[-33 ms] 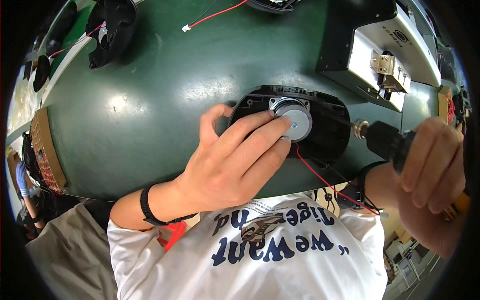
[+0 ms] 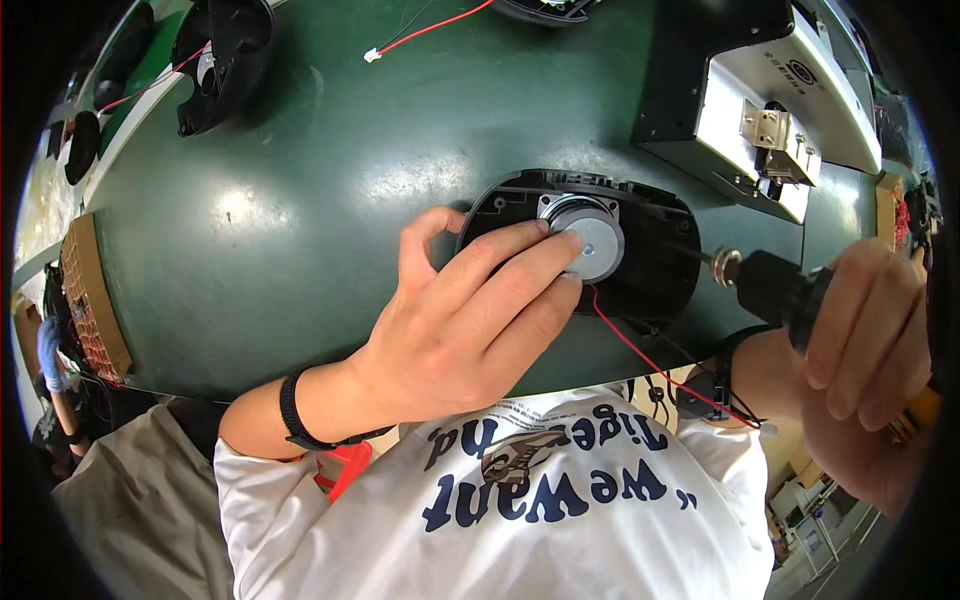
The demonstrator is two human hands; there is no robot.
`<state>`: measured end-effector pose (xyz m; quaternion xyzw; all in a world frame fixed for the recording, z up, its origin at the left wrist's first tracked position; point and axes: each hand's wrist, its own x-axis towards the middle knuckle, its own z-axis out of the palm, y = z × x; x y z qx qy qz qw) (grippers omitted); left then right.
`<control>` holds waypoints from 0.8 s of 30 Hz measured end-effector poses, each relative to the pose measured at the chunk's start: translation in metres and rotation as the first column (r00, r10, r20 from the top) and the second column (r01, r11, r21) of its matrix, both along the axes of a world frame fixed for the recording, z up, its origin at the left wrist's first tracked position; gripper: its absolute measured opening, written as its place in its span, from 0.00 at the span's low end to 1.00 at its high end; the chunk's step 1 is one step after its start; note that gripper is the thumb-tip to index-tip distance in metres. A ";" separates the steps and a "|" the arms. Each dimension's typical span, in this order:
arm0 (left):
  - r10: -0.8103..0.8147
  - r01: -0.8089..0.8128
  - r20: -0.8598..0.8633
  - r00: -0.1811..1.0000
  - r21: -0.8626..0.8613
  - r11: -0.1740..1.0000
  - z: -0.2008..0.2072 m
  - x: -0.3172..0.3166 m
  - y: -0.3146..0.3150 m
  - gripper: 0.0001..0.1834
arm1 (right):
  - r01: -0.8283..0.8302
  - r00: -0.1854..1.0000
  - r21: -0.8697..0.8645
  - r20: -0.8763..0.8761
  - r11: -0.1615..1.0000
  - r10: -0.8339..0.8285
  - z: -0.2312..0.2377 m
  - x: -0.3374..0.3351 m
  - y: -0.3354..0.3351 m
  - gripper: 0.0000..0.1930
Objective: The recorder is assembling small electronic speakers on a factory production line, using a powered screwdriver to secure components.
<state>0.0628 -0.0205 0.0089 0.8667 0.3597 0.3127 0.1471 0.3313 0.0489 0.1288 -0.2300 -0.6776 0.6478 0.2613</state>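
A round silver speaker (image 2: 598, 247) sits in a black oval plastic housing (image 2: 655, 262), with its magnet side up. My left hand (image 2: 460, 320) grips them: the fingertips press on the speaker while the thumb lies at the housing's left edge. In my right hand (image 2: 865, 340), fingers wrapped round it, is a black electric screwdriver (image 2: 770, 283). Its bit points left toward the right part of the housing; whether the tip touches anything is too dark to tell. A red wire (image 2: 640, 352) and a black one run from the housing toward my right forearm.
A metal device (image 2: 755, 110) with a bracket stands at the back right of the green table (image 2: 320, 180). Another black housing (image 2: 225, 70) lies at the far left, near a white connector (image 2: 373, 55) on wires. A cardboard box (image 2: 95, 300) stands left; beyond it shows another person's blue-gloved hand (image 2: 50, 355).
The screwdriver in my right hand has shifted slightly to the right. My left hand, the speaker and the housing stay as they were. The blue-gloved hand has moved a little.
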 end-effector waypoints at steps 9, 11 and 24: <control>0.026 -0.026 -0.002 1.000 0.017 1.000 -0.013 -0.019 0.014 0.23 | 0.112 0.976 -0.003 0.188 0.994 -0.110 0.003 -0.084 0.017 0.16; 0.039 -0.039 0.003 0.999 0.034 0.999 -0.014 -0.019 0.012 0.23 | 0.099 0.982 0.007 0.163 0.995 -0.098 -0.001 -0.080 0.022 0.15; 0.062 -0.060 -0.021 0.998 0.082 0.995 -0.016 -0.017 0.012 0.22 | 0.116 0.993 0.082 0.007 0.990 -0.117 -0.006 -0.093 0.020 0.11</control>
